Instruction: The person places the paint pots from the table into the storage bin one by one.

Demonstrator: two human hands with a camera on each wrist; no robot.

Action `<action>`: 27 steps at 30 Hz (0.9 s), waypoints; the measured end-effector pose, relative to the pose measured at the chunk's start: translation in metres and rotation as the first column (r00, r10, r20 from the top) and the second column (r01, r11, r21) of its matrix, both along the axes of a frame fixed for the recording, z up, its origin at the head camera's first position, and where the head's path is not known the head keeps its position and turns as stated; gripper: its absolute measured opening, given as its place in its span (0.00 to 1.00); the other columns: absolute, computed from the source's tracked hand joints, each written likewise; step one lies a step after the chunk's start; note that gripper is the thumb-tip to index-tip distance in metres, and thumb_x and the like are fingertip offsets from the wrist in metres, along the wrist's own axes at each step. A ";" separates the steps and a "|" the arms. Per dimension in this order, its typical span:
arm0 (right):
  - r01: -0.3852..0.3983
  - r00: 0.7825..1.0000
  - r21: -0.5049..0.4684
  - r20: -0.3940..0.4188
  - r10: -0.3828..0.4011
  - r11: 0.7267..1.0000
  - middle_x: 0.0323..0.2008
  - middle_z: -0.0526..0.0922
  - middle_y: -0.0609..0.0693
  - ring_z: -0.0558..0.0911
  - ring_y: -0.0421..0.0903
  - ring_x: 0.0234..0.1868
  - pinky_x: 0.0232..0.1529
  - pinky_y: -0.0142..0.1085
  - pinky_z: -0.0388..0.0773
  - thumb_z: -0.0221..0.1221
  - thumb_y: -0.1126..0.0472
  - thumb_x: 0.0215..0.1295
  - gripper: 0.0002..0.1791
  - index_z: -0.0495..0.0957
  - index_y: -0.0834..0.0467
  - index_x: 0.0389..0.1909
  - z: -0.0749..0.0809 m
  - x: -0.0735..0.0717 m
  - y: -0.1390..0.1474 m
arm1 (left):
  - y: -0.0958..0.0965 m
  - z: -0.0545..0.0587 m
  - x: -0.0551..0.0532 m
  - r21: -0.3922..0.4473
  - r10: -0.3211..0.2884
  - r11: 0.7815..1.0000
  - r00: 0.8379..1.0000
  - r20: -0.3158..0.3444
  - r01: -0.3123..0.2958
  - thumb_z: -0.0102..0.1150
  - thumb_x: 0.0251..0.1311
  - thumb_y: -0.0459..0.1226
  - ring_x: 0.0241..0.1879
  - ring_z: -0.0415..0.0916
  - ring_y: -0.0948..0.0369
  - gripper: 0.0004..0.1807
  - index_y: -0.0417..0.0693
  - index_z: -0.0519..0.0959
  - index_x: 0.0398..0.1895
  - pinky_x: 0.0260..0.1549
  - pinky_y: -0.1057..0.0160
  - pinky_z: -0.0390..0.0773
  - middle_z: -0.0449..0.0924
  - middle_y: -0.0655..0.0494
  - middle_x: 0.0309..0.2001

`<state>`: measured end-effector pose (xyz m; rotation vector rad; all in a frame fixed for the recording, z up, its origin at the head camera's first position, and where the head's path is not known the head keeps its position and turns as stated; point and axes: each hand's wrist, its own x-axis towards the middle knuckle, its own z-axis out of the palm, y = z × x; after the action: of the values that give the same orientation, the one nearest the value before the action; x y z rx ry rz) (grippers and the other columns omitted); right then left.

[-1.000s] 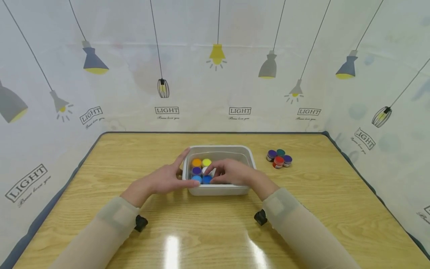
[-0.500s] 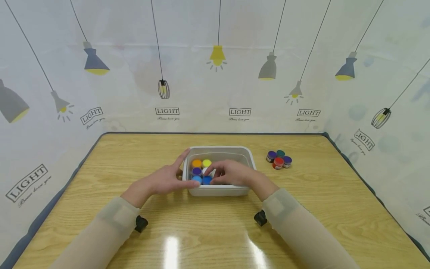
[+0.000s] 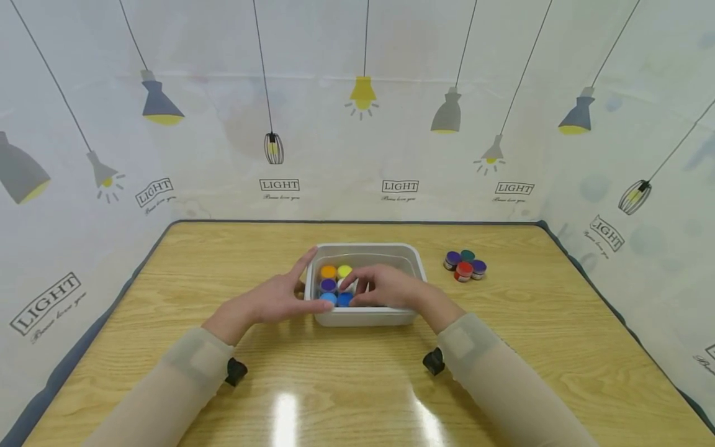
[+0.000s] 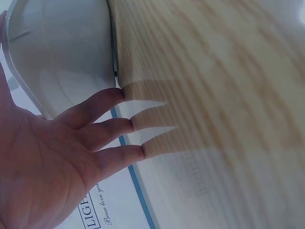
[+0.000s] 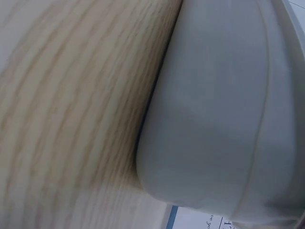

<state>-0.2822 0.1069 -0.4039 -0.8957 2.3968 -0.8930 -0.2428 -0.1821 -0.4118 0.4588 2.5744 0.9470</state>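
Left hand's spread open, bracing the left end of the white tub. That's left hand, btw. Lidded jars sit inside at left, so I'd guess loading. Right hand curls over them, can't tell if it's pinching one. Next probably means clearing the rim toward four loose jars, with table room between.

The yellow-brown wood-grain bench carries a white rectangular plastic tub and four round red, green and purple jars.
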 end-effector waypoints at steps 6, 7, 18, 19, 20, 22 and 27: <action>0.064 0.998 -0.050 -0.010 -0.065 0.997 0.42 0.87 0.44 0.82 0.46 0.40 0.44 0.40 0.82 0.69 0.51 0.77 0.16 0.86 0.42 0.62 0.007 0.003 0.003 | 0.000 0.001 0.000 -0.011 0.002 1.000 1.000 -0.002 -0.002 0.65 0.61 0.76 0.69 0.81 0.43 0.70 0.75 0.27 0.91 0.72 0.33 0.75 0.79 0.36 0.73; 0.072 0.997 -0.060 -0.015 -0.073 0.996 0.42 0.87 0.44 0.82 0.46 0.40 0.43 0.39 0.82 0.69 0.51 0.78 0.16 0.86 0.43 0.62 0.009 0.003 0.004 | 0.000 0.001 -0.001 -0.011 0.002 1.000 1.000 -0.002 -0.002 0.65 0.61 0.76 0.69 0.81 0.43 0.70 0.74 0.27 0.91 0.72 0.33 0.75 0.78 0.36 0.73; 0.100 0.988 -0.155 -0.104 -0.117 0.983 0.39 0.85 0.49 0.80 0.48 0.33 0.34 0.34 0.79 0.68 0.54 0.78 0.16 0.86 0.52 0.62 0.033 0.006 0.047 | 0.001 0.000 -0.002 -0.030 0.014 0.999 1.000 0.013 -0.014 0.65 0.60 0.76 0.73 0.77 0.40 0.70 0.75 0.27 0.91 0.74 0.30 0.71 0.74 0.34 0.77; 0.115 0.985 -0.151 -0.108 -0.132 0.982 0.39 0.85 0.49 0.80 0.49 0.33 0.34 0.35 0.79 0.68 0.53 0.78 0.16 0.86 0.51 0.62 0.035 0.007 0.053 | 0.001 0.000 -0.001 -0.030 0.014 0.999 1.000 0.012 -0.014 0.65 0.60 0.76 0.73 0.77 0.39 0.70 0.75 0.27 0.91 0.74 0.31 0.71 0.74 0.34 0.77; 0.133 0.983 -0.144 -0.108 -0.149 0.981 0.40 0.85 0.49 0.80 0.49 0.34 0.34 0.35 0.80 0.68 0.53 0.79 0.15 0.86 0.49 0.61 0.038 0.008 0.059 | 0.001 0.001 -0.001 -0.033 0.015 0.999 1.000 0.010 -0.014 0.65 0.60 0.76 0.73 0.77 0.39 0.70 0.75 0.27 0.91 0.74 0.31 0.71 0.74 0.34 0.77; 0.170 0.975 -0.134 -0.121 -0.186 0.976 0.40 0.85 0.49 0.80 0.49 0.34 0.35 0.36 0.80 0.68 0.52 0.79 0.14 0.87 0.47 0.61 0.041 0.011 0.070 | 0.001 0.001 -0.001 -0.037 0.014 0.999 1.000 0.005 -0.014 0.65 0.60 0.76 0.73 0.77 0.39 0.70 0.75 0.27 0.91 0.75 0.31 0.71 0.74 0.34 0.77; 0.237 0.955 -0.156 -0.146 -0.260 0.959 0.38 0.84 0.50 0.79 0.46 0.32 0.33 0.35 0.79 0.68 0.54 0.77 0.14 0.87 0.51 0.59 0.042 0.014 0.101 | 0.002 0.000 -0.001 -0.046 0.015 0.999 1.000 0.002 -0.015 0.65 0.60 0.77 0.73 0.77 0.38 0.70 0.75 0.26 0.91 0.74 0.30 0.71 0.74 0.34 0.77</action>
<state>-0.2678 0.2075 -0.3620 -0.7521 2.6619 -1.1294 -0.2437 -0.1805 -0.4117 0.4264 2.5952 0.8911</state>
